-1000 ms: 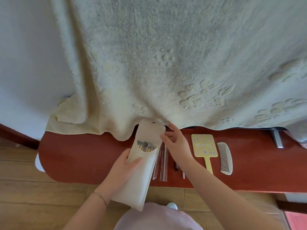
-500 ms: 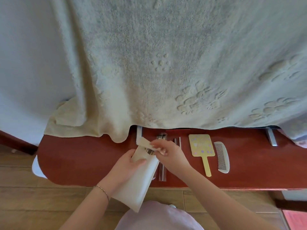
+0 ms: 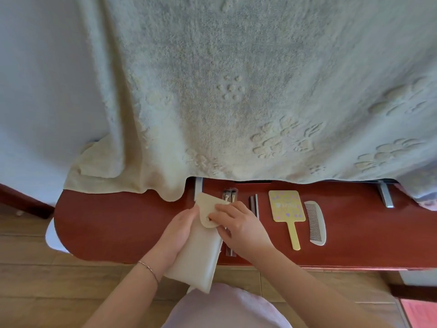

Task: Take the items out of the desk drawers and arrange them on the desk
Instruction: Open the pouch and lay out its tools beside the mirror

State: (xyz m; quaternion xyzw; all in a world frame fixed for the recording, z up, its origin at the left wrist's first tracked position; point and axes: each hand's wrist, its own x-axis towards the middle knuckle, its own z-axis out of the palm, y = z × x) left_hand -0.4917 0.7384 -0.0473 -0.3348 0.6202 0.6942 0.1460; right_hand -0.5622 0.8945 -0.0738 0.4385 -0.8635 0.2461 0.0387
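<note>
- A cream, flower-embossed towel-like cloth (image 3: 236, 91) hangs over the far edge of the glossy red-brown wooden desk (image 3: 118, 228), covering its far-left corner.
- A cream rectangular fabric pouch (image 3: 198, 259) with a rounded flap lies tilted across the desk's near edge, its lower end hanging off.
- The left hand (image 3: 176, 229) curls around the pouch's left side, gripping it.
- The right hand (image 3: 238, 226) has bent fingers pressing the flap down against the pouch.
- A yellow rectangular hand mirror (image 3: 286, 209) lies right of the hands, handle toward the near edge.
- A pale curved comb (image 3: 315, 222) lies just beside the mirror's right.
- Makeup brushes in clear sleeves (image 3: 229, 195) and 2 narrow grey strips (image 3: 254, 203) lie partly hidden behind the right hand.
</note>
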